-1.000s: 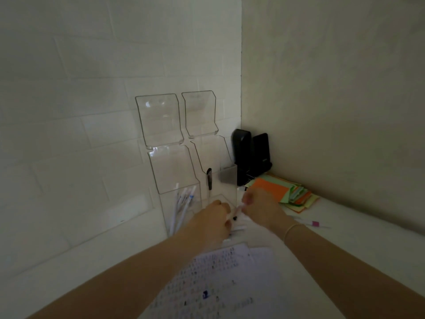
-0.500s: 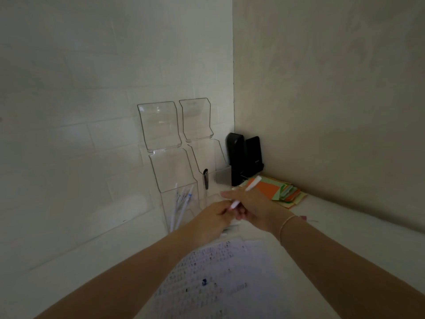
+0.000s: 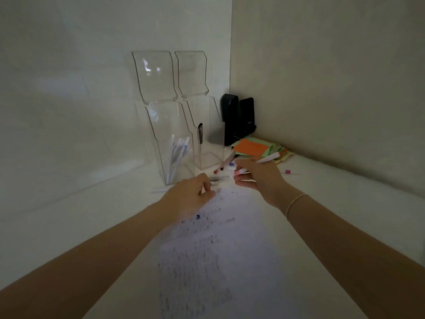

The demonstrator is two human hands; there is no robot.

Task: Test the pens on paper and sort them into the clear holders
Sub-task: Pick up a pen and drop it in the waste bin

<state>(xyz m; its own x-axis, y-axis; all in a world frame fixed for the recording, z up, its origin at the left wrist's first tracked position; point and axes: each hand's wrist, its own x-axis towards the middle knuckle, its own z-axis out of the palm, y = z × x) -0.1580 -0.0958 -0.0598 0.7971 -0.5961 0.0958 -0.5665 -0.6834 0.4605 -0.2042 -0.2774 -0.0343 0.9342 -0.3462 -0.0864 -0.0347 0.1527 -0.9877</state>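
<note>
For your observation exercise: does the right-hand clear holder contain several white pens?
No: the right clear holder shows only one dark pen; the white pens stand in the left holder.

Two clear holders [image 3: 167,134], two hands [image 3: 188,199], one paper [image 3: 207,249].

Dim, soft-blurred, wide-angle edge distortion.

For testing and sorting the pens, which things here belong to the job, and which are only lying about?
Belong to the job:
- pen in the right hand
- loose pens on the table
- left hand
- test paper
- left holder with pens
- right holder

Lying about:
- coloured paper stack
- two black objects in the corner
</note>
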